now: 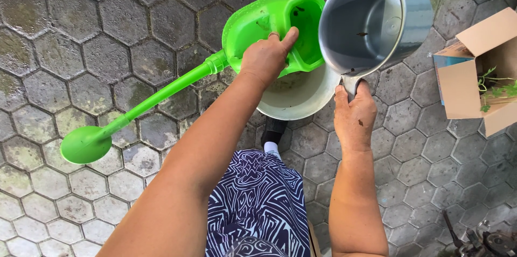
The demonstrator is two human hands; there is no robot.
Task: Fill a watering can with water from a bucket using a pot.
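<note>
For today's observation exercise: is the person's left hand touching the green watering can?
Touching. The head view shows the left hand gripping the green watering can at its handle, fingers curled over it.

i see the watering can (269, 25) in the upper middle, its long spout (161, 90) running down to the left and ending in the rose (86, 145) at the far left. my left hand (267, 55) sits on the can's handle. just right of the can is a metal pot (371, 20), tipped toward it, with my right hand (354, 117) below on its handle. a bucket (301, 98) lies under both. a cardboard box (479, 68) stands at the far right, a plant (498, 87) inside.
</note>
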